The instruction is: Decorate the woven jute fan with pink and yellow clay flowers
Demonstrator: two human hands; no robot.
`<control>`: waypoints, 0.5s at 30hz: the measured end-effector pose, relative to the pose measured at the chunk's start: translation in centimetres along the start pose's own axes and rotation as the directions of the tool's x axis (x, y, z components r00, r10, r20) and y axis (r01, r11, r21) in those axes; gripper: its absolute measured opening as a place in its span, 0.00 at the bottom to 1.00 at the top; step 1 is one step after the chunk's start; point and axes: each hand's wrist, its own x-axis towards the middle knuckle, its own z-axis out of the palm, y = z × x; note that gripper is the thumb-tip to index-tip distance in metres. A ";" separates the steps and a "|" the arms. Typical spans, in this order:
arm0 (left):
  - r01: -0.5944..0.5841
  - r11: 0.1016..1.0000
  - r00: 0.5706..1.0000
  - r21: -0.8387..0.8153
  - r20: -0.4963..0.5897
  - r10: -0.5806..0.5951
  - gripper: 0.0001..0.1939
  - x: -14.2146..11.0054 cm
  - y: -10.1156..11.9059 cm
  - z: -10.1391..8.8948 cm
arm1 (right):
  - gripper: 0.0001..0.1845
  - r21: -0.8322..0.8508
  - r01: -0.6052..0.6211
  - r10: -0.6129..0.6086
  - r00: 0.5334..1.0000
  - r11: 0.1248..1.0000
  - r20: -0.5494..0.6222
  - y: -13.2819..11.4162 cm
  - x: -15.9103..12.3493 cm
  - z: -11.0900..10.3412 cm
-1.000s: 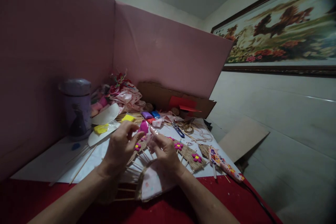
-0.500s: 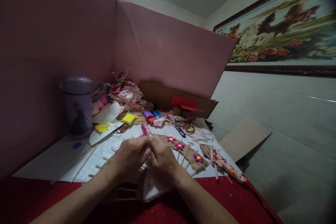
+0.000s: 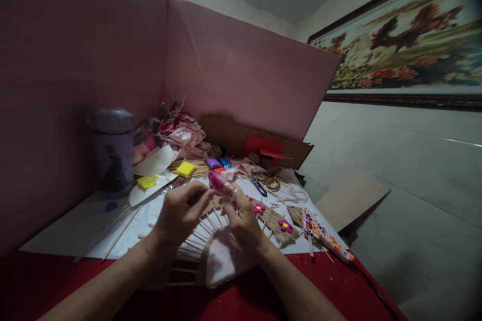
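Note:
My right hand (image 3: 241,215) is closed on a clear plastic bag with magenta modelling clay (image 3: 217,182) inside, held above the fan. My left hand (image 3: 184,210) pinches at the near left side of the bag, thumb and fingers together; what sits between the fingertips is too small to make out. Beneath both hands lies a fan (image 3: 222,258) of thin sticks, with brown twine wrapped along its outer band and a pale cloth centre. Magenta clay flowers with yellow middles (image 3: 285,225) dot the twine band. My hands hide part of the fan.
A lilac canister (image 3: 113,155) stands at the left by white paper fans (image 3: 154,161). Behind are a yellow clay pack (image 3: 185,169), purple and blue packs, blue-handled snips (image 3: 259,186) and coiled twine. At the right lies a flower-patterned tool with a black cord (image 3: 326,238).
The hands came together around the bag, which dipped behind them, then drew apart again. Now the bag is raised and tilted in the right hand, with the left hand slightly away to the left.

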 end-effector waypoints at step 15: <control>0.302 0.906 0.951 -0.296 0.030 -0.307 0.09 1.1 -0.4 -0.6 | 0.15 0.449 -0.229 0.235 0.971 0.864 0.043 -0.6 0.7 -0.5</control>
